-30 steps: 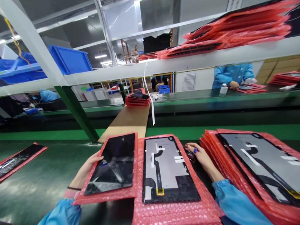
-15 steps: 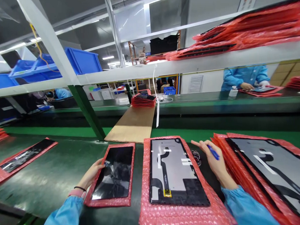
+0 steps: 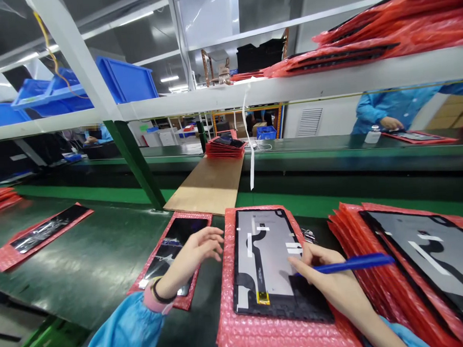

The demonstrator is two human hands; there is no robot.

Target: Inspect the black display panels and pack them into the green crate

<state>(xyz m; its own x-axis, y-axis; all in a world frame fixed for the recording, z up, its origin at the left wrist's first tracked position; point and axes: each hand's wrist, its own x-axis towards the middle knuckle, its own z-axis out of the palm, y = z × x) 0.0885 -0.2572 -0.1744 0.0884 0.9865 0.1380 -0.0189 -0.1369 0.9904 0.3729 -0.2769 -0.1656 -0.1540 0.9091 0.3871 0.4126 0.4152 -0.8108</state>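
In my right hand (image 3: pixel 332 281) is a blue pen (image 3: pixel 358 262), held over the lower right of a grey-backed tablet screen panel (image 3: pixel 277 258). Whether the pen's tip touches the panel I cannot tell. That panel lies back side up on a stack of pink bubble wrap bags (image 3: pixel 254 341), with a black ribbon cable and white tape strips on it. My left hand (image 3: pixel 198 251) hangs open, fingers loosely apart, between this panel and a glossy black screen (image 3: pixel 184 228) on its own pink bag. The left forearm covers part of that black screen.
Another stack of red bags (image 3: pixel 374 269) with a panel (image 3: pixel 406 227) stands at the right. A black screen (image 3: pixel 49 227) on a pink bag lies left. A wooden board (image 3: pixel 207 187) bridges to the far bench; a co-worker (image 3: pixel 390 110) stands there. A white shelf beam (image 3: pixel 220 100) crosses above.
My left hand has let go of the black screen's edge and moved right. My right hand has come down over the grey panel, the pen now pointing toward it.
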